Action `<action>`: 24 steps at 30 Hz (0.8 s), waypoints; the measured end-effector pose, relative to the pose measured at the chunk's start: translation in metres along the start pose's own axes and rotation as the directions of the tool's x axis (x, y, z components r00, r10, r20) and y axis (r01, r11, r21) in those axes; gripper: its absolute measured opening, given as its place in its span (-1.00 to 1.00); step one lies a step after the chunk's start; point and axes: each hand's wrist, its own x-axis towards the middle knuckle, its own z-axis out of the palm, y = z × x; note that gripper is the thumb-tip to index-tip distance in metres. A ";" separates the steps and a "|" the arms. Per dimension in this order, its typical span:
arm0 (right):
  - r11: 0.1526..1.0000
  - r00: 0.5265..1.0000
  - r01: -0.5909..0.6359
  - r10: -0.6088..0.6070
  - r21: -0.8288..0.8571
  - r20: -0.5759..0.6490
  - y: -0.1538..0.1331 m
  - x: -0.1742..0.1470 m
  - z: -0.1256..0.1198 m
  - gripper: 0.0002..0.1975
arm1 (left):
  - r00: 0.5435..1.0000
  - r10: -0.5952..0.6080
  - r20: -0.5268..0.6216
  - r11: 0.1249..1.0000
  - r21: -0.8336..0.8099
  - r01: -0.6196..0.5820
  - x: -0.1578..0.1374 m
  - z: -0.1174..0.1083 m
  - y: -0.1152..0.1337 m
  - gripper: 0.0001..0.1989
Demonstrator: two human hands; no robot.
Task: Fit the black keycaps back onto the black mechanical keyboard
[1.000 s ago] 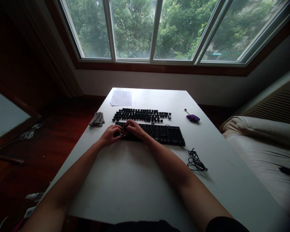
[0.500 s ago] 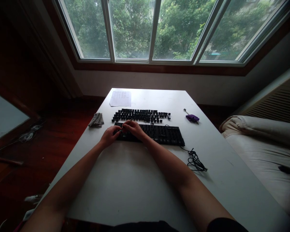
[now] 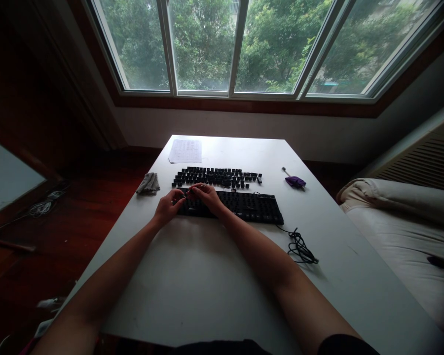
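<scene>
Keyboard (image 3: 244, 205) lies on the white surface (image 3: 207, 276), both hands (image 3: 169, 206) (image 3: 206, 196) over its 9 o'clock end, fingertips pinched together on something too small to tell.

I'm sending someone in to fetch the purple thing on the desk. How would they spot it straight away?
On the white table under the window, look right of the black keyboard, near the table's right edge. The small purple object lies there alone, a thin pale stick poking from its far-left end. It is the only coloured item; the cable nearer is black.
</scene>
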 end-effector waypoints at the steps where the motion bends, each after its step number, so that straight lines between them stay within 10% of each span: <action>1: 1.000 1.000 0.002 -0.002 0.001 0.009 -0.001 0.000 0.000 -0.59 | 1.000 -0.003 0.011 1.000 -0.014 0.003 0.000 0.000 -0.001 -0.72; 12: 1.000 0.997 -0.025 0.025 0.006 0.070 -0.004 -0.002 0.000 -0.59 | 0.984 -0.017 0.177 0.990 -0.134 0.041 0.002 -0.004 -0.010 -0.69; 24: 0.998 0.990 -0.020 0.028 -0.055 0.141 -0.006 -0.004 0.000 -0.59 | 0.983 -0.023 0.180 0.997 0.082 0.009 0.001 -0.006 -0.004 -0.69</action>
